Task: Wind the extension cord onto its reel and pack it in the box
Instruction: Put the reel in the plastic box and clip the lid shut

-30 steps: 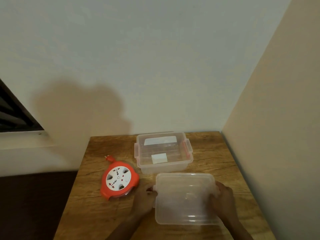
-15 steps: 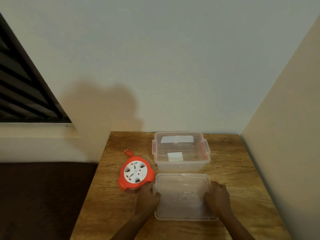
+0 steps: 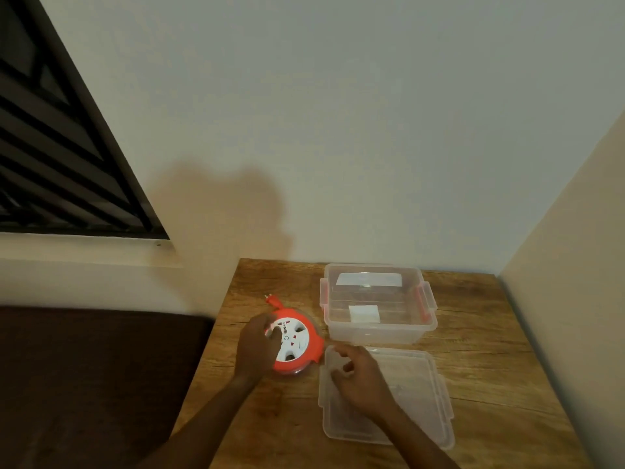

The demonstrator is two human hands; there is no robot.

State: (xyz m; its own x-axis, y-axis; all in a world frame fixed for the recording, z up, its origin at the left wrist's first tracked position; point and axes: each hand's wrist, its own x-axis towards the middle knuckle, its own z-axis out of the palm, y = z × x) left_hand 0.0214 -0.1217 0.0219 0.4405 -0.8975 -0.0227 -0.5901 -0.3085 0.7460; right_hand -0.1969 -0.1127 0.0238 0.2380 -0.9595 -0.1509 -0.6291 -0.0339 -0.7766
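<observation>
Reel: the orange reel (image 3: 293,343) lies flat on the table (image 3: 270,418), socket face up, at 9 o'clock of the lid (image 3: 416,394)
Left hand: my left hand (image 3: 254,346) curls over the reel's left rim, fingers on it; I judge it a grip, not yet a lift
Right hand: my right hand (image 3: 358,374) hovers loosely curled over the lid's near-left corner, holding nothing
Plug: the plug (image 3: 271,299) sticks out at the reel's 11 o'clock
Key relation: the open box (image 3: 377,333) sits at 2 o'clock from the reel, close by; left hand is nearer
</observation>
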